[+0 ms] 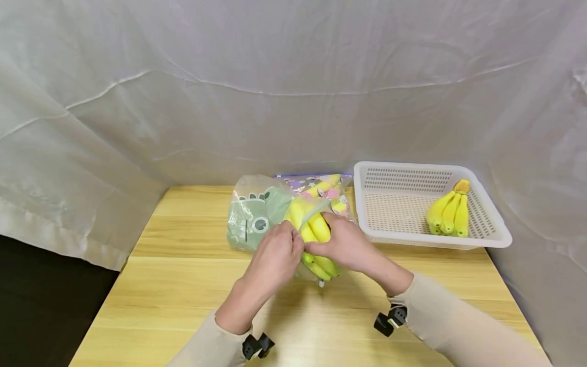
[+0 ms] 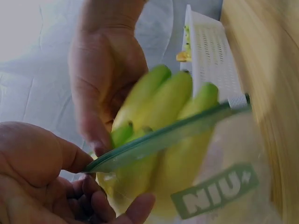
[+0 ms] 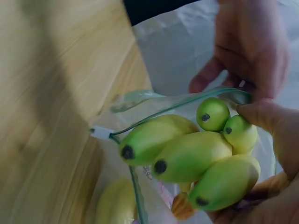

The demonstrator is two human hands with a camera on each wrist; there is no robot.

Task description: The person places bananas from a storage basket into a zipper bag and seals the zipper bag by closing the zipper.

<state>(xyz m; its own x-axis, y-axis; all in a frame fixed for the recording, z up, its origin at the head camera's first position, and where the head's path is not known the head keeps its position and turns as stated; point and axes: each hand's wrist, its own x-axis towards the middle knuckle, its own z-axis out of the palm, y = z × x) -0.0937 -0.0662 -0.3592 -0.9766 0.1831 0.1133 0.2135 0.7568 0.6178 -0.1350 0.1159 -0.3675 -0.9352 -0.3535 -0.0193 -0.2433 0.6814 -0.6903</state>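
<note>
A clear zip bag with a green cartoon print [image 1: 247,216] lies half over the table, its mouth spread apart toward me. My left hand [image 1: 278,250] pinches the bag's green zip edge, thumb on one side and fingers on the other in the left wrist view. A bunch of yellow bananas with green tips [image 3: 191,156] sits partly within the mouth, tips outward. My right hand [image 1: 346,242] grips this bunch from the right side. A white slider [image 2: 237,101] is at one end of the zip, above a "NIU+" label [image 2: 215,191].
Behind the hands lies another patterned bag with a purple zip [image 1: 293,176], bananas [image 1: 323,186] inside. A white perforated basket [image 1: 394,206] stands at the right, holding another banana bunch [image 1: 449,211]. Grey cloth [image 1: 275,122] hangs around the wooden table [image 1: 183,285].
</note>
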